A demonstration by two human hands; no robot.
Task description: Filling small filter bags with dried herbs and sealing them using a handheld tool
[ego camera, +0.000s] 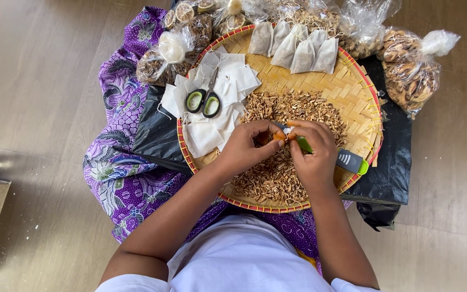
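Left hand (247,146) pinches a small orange piece (280,136); right hand (312,154) clamps a green-handled tool (347,160) above the dried chips (277,173), apparently mid-cut; steady pressure is needed.

A home floor used as a small packing spot. The person sits on pale wooden floorboards (44,81) with a round woven bamboo tray (352,92) on the lap, over purple patterned cloth (117,184) and black plastic sheet (390,173). Clear bags of dried goods (409,75) lie at the far side.
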